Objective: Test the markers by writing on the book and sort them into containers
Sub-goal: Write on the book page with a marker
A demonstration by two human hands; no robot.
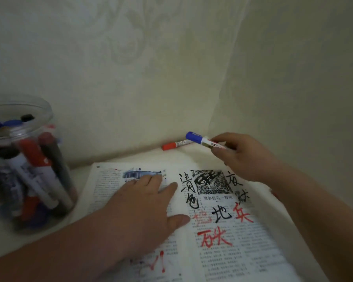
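A pale wall [171, 58] with a faint leafy pattern filled the upper part of the view and met a white tabletop [83, 180] below it. On the tabletop an open book [243, 241] lay flat, its printed pages running toward the near right. The right-hand page carried large handwritten characters in black and red around a dark printed illustration, and red strokes marked the bottom of the left-hand page.

To the left of the book, apart from it, stood one clear plastic jar [18, 104], upright and open at the top. It held a crowded bunch of markers [35, 180] with white barrels, most of them leaning. Red, blue and black caps showed among them, with blue caps and one black cap near the rim and more red and blue ends at the bottom. The jar was blurred, so a count could not be made.

The left hand [139, 208] lay palm-down on the left-hand page, fingers straight and spread, the thumb reaching toward the gutter; it pressed the page and grasped nothing. The right hand [247, 157] hovered above the book's far right corner, its fingers and thumb pinching the barrel of a blue-capped marker [200, 140]. That marker was held nearly level, cap on and pointing left toward the wall.

Just beyond it a red-capped marker [174, 145] lay on the tabletop along the foot of the wall, cap to the left, its other end hidden behind the blue-capped one.
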